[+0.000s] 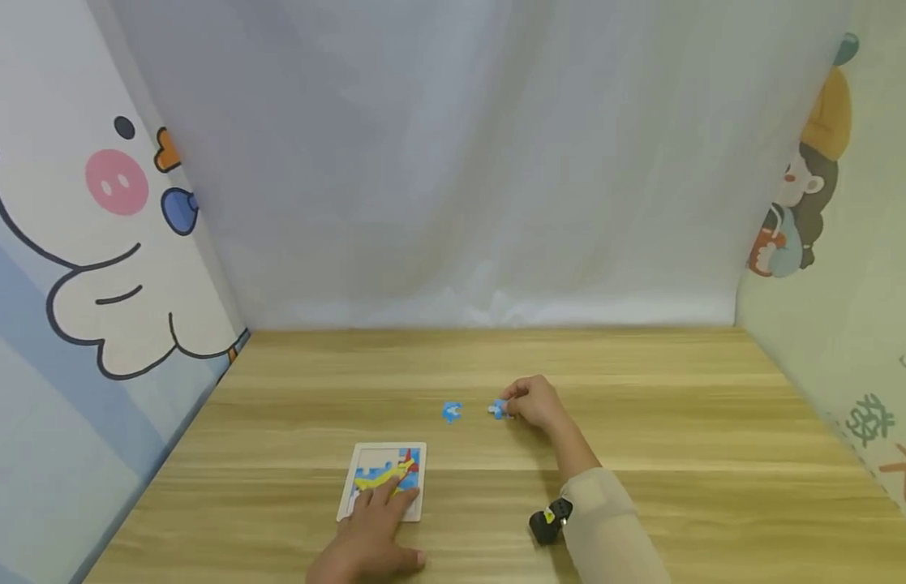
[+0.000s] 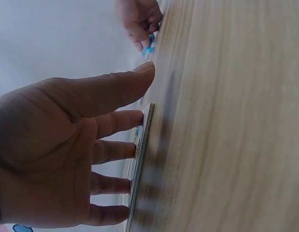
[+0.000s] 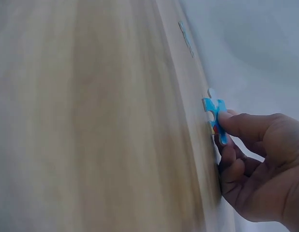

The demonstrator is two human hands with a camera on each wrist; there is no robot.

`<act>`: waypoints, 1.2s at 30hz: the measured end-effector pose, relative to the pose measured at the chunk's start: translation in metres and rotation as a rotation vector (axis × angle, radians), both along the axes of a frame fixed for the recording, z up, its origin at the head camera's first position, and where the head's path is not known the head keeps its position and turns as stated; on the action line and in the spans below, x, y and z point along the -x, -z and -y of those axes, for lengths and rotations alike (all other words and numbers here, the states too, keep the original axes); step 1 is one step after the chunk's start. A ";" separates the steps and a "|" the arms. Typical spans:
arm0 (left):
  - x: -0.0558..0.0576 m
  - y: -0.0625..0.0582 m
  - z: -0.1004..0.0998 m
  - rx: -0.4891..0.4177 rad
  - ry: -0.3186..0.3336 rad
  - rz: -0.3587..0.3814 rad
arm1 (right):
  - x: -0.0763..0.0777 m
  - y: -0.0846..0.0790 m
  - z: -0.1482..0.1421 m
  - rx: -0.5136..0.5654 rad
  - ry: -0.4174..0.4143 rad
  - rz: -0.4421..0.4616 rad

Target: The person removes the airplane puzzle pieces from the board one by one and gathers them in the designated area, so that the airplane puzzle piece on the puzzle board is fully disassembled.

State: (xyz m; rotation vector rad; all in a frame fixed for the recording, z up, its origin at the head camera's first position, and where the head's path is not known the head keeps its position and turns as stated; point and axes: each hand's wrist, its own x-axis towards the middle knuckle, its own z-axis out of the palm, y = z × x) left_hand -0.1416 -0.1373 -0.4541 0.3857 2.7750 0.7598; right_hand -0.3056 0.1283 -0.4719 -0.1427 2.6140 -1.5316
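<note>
With the left hand (image 1: 375,523) resting its straight fingers on the puzzle board (image 1: 390,445), the right hand (image 1: 536,403), pinching a puzzle piece (image 1: 496,409) beyond the board's far right corner, should grip lightly, clear of the loose piece (image 1: 448,412) nearer the board.

Roomy on the table (image 1: 474,487) between the puzzle tray (image 1: 390,445) and the black wrist device (image 1: 546,526) beside the sleeve (image 1: 613,519), tight between the loose blue piece (image 1: 450,414) and the other piece (image 1: 498,410), pinched by the right hand (image 1: 536,401); obstructed over the tray's near side by the left hand (image 1: 375,527), at the back by a grey curtain (image 1: 460,162)
</note>
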 end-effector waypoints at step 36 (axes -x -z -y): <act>0.000 -0.004 0.000 -0.021 -0.013 0.008 | -0.015 -0.018 0.006 -0.126 -0.056 -0.016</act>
